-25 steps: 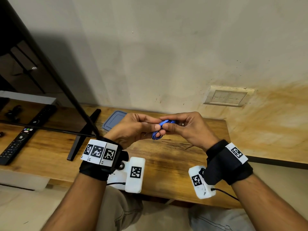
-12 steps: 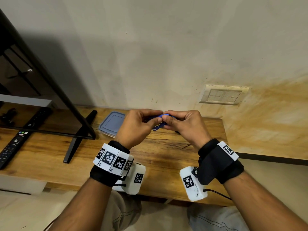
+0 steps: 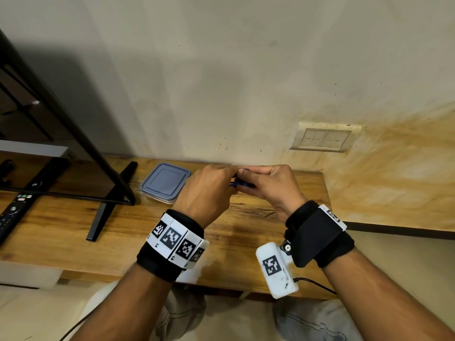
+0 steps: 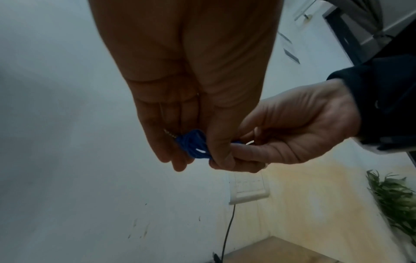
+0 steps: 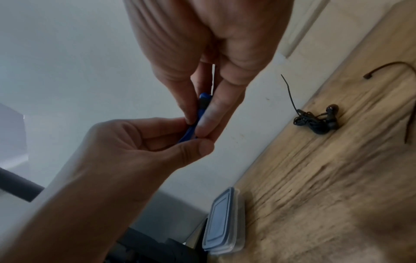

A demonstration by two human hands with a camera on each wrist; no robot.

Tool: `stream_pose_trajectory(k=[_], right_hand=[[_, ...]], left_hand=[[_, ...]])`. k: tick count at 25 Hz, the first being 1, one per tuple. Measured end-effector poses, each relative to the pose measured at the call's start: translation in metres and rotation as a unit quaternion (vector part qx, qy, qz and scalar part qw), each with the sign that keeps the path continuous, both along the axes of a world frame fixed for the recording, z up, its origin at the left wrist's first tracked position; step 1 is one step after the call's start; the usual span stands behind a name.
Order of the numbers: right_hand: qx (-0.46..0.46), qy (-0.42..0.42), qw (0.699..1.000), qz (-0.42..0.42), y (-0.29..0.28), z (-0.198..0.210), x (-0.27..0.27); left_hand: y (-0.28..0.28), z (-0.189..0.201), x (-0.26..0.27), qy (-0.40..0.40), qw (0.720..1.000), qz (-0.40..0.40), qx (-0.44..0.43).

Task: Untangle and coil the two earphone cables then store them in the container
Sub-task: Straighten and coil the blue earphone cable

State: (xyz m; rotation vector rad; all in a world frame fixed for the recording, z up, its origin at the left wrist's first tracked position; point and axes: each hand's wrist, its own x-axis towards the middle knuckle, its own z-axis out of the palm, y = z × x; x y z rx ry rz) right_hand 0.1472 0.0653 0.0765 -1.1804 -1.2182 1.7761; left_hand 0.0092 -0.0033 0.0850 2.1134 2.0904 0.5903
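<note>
Both hands meet above the wooden desk (image 3: 73, 225) and pinch a small blue earphone cable bundle (image 3: 240, 183) (image 4: 193, 146) (image 5: 198, 115). My left hand (image 3: 211, 188) grips the coil from the left; its metal jack plug shows by the fingers in the left wrist view. My right hand (image 3: 268, 185) pinches the other end between thumb and fingers. A black earphone cable (image 5: 317, 121), bunched up, lies on the desk near the wall, hidden behind my hands in the head view. The closed plastic container (image 3: 165, 182) (image 5: 221, 222) with a blue lid sits left of the hands.
A TV leg (image 3: 108, 205) and screen edge stand at the left, with a remote control (image 3: 17, 205) beyond it. A wall socket plate (image 3: 322, 140) is at the right above the desk. A thin dark cord (image 5: 391, 65) lies on the desk's right part.
Both hands with the blue cable have moved away from me toward the wall, and the bundle is now more hidden between the fingers.
</note>
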Motion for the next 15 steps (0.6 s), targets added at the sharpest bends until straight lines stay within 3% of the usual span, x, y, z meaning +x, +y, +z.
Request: stream_pose_trajectory(k=[7,15], right_hand=[[-0.029,0.008,1.000,0.005,0.003,0.013,0.013],[-0.043,0.021,0.999,-0.022,0.005,0.012,0.017]], left_hand=[[0.005,-0.006,-0.001,-0.052,0.998,-0.016,0.028],[0.001,-0.008,0.001,-0.230,0.970,0.018,0.080]])
